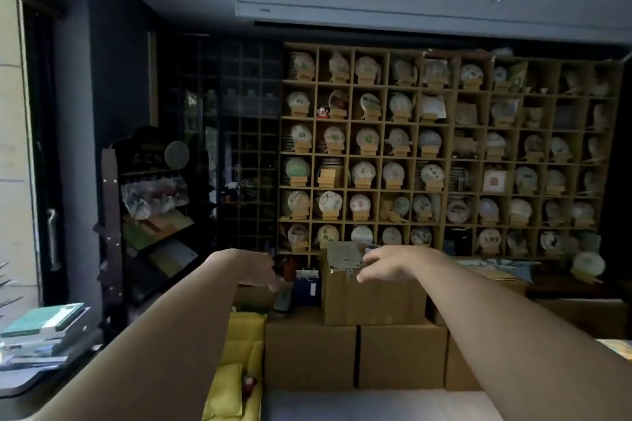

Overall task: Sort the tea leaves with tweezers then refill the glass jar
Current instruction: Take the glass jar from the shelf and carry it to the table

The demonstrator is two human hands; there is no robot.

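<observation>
Reaching forward, the left hand [254, 267] and right hand [386, 265] hang loosely curled, holding nothing. Tweezers, tea leaves and glass jar are out of view; glass would need a firm, careful grip.

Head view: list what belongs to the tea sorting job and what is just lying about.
For the job:
left hand
right hand
No tweezers, tea leaves or glass jar in view.

Lying about:
stacked brown cardboard boxes
wooden grid shelf of round wrapped discs
yellow cushion
pile of books
</observation>
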